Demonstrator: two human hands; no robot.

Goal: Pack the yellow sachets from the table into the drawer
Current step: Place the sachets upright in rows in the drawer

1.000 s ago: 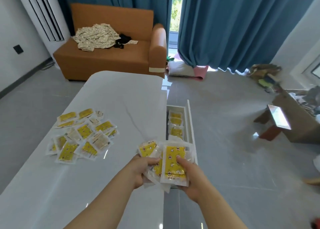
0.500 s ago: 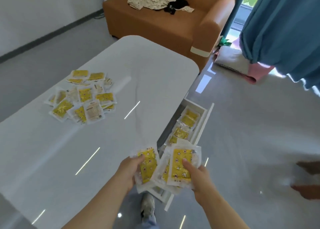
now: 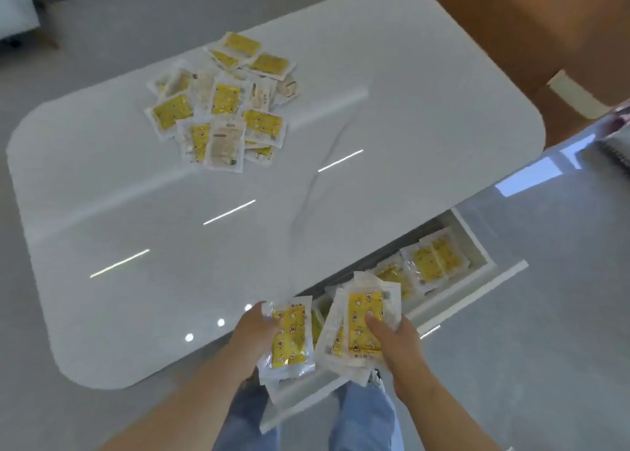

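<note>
My left hand (image 3: 254, 336) grips a small stack of yellow sachets (image 3: 291, 340) just past the table's near edge. A second stack of yellow sachets (image 3: 364, 321) is held in my right hand (image 3: 399, 345), thumb pressed on the top one. Both stacks hover over the near end of the open white drawer (image 3: 477, 242). Several sachets (image 3: 431, 261) lie in the drawer's far end. A loose pile of several sachets (image 3: 225, 103) sits on the white table (image 3: 238, 212) at its far left.
An orange sofa (image 3: 511, 14) stands beyond the table's far right corner. My legs in blue jeans (image 3: 361, 416) are below the drawer. Grey floor surrounds the table.
The view has tilted further down and toward the table. Both hands keep their stacks, now held lower over the drawer's near end.
</note>
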